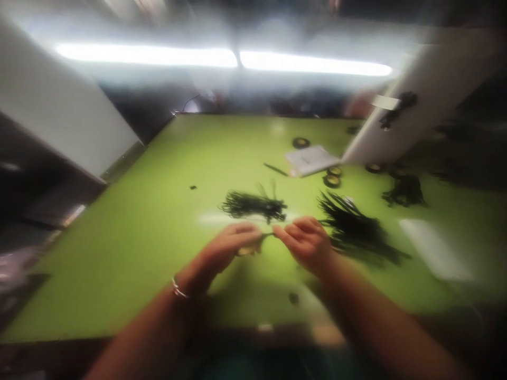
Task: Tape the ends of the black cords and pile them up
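Note:
The picture is smeared by motion. My left hand (233,245) and my right hand (307,240) meet over the green table (138,248), fingers pinched together on a thin dark strand (268,234) stretched between them. My left hand also seems to hold a small pale round piece beneath it. A small bundle of black strands (253,205) lies just beyond my hands. A larger black bundle (356,227) lies to the right of my right hand.
Small dark rolls (331,180) and a white paper (311,159) lie farther back, with another roll (301,142) behind. A white board (420,100) leans at the right over another black bundle (404,190). A white panel (59,105) stands at left.

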Demonstrator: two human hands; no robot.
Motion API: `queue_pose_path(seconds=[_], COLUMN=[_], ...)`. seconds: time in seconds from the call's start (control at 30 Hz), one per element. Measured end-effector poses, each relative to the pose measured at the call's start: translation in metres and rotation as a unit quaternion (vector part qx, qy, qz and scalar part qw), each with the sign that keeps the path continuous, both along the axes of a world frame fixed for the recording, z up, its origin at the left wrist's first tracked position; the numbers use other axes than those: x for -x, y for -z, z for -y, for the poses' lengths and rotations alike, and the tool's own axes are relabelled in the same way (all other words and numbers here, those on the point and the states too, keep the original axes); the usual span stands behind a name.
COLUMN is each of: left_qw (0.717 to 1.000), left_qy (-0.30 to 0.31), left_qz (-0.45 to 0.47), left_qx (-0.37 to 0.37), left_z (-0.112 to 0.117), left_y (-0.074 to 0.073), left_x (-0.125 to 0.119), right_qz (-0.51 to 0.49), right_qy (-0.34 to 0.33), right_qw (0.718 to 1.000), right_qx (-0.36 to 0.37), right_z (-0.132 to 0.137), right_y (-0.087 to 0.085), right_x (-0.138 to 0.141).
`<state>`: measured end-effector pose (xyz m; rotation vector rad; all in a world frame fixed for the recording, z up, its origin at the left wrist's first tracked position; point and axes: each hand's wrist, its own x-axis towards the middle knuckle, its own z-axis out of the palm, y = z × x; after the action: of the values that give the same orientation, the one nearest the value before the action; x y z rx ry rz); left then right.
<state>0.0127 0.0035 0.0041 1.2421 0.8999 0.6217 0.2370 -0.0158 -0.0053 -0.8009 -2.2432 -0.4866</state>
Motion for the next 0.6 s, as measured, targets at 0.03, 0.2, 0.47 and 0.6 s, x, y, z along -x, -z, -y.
queue_pose_path(seconds=[0.03, 0.2, 0.47, 0.6], left_qw=[0.999, 0.94, 0.899, 0.972], left_qy=[-0.026, -0.117, -0.038, -0.038], left_qz=[-0.024, -0.155, -0.114, -0.102], left_qx=[-0.023, -0.279, -0.42, -0.209], left_z=[0.001, 0.006, 0.008, 0.003], left_y=[0.001, 0.007, 0.0, -0.001], left_x=[-0.002, -0.011, -0.01, -0.004], right_qz=[0.002, -0.084, -0.177, -0.112], right_qy=[0.007, -0.006, -0.046, -0.021], right_qw=[1.0, 0.971, 0.828, 0.956], right_qx=[0.012, 0.223, 0.53, 0.27], right_z=[-0.001, -0.007, -0.001, -0.004], right_y=[0.002, 0.007, -0.008, -0.005], right_x=[0.002, 0.013, 0.012, 0.007])
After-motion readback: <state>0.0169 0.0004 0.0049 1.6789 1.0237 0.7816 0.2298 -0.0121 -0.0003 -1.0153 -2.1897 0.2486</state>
